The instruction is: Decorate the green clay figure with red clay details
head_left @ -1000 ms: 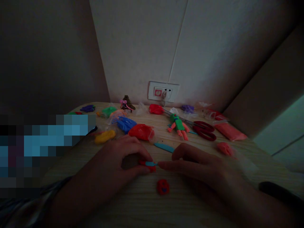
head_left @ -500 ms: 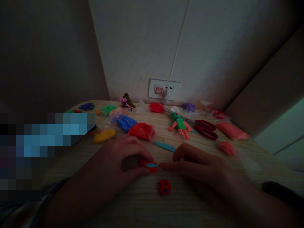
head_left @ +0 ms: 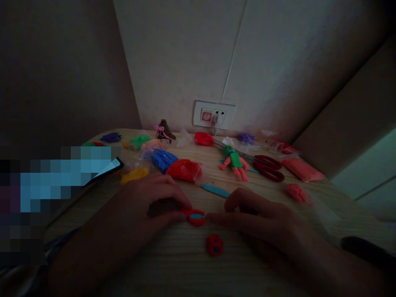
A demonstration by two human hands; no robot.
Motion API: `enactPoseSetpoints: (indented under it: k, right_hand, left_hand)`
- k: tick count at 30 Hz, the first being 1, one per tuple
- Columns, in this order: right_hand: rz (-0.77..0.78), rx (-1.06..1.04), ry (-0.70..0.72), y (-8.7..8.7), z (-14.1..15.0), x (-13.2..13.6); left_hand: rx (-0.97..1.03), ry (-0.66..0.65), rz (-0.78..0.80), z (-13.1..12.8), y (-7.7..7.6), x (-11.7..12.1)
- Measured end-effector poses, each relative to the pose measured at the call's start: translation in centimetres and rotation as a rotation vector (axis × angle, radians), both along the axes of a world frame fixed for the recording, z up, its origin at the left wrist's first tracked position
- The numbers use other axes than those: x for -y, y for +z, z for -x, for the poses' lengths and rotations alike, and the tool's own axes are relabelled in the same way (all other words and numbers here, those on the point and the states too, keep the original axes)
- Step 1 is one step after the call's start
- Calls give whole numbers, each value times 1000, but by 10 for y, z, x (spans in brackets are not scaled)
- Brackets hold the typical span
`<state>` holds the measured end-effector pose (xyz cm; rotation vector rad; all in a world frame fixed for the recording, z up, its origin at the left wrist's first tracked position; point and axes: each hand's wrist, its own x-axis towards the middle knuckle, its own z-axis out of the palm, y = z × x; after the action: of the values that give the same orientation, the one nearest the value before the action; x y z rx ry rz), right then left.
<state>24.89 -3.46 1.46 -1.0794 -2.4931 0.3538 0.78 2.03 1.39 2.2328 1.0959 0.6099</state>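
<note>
The scene is dim. My left hand [head_left: 148, 206] rests on the wooden table [head_left: 173, 264], its fingers curled round a small red clay piece with a blue strip [head_left: 194, 216]. My right hand [head_left: 260, 220] points its fingertips at the same piece from the right and touches its end. A second small red clay piece with blue dots [head_left: 214, 245] lies just in front of both hands. A blue clay tool [head_left: 215, 190] lies behind the hands.
Bags and lumps of coloured clay lie across the table: red [head_left: 185, 170], blue [head_left: 163, 160], yellow [head_left: 135, 175], green [head_left: 140, 141], pink [head_left: 300, 169]. A clay figure [head_left: 234, 162] lies beside red scissors [head_left: 268, 167]. A phone [head_left: 107, 170] sits at the left. A wall socket [head_left: 213, 115] is behind.
My left hand has slid slightly left and back, uncovering more of the red and blue piece. The view has shifted a little. The right hand stays at the piece.
</note>
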Motion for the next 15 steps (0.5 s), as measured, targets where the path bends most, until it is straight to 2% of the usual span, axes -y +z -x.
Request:
enactPoseSetpoints:
  k: [10, 15]
  right_hand:
    - [-4, 72, -7, 2, 0, 1]
    - [-82, 94, -23, 2, 1, 1]
  left_hand:
    - [-10, 11, 2, 4, -4, 0]
    - [8, 3, -6, 2, -3, -1]
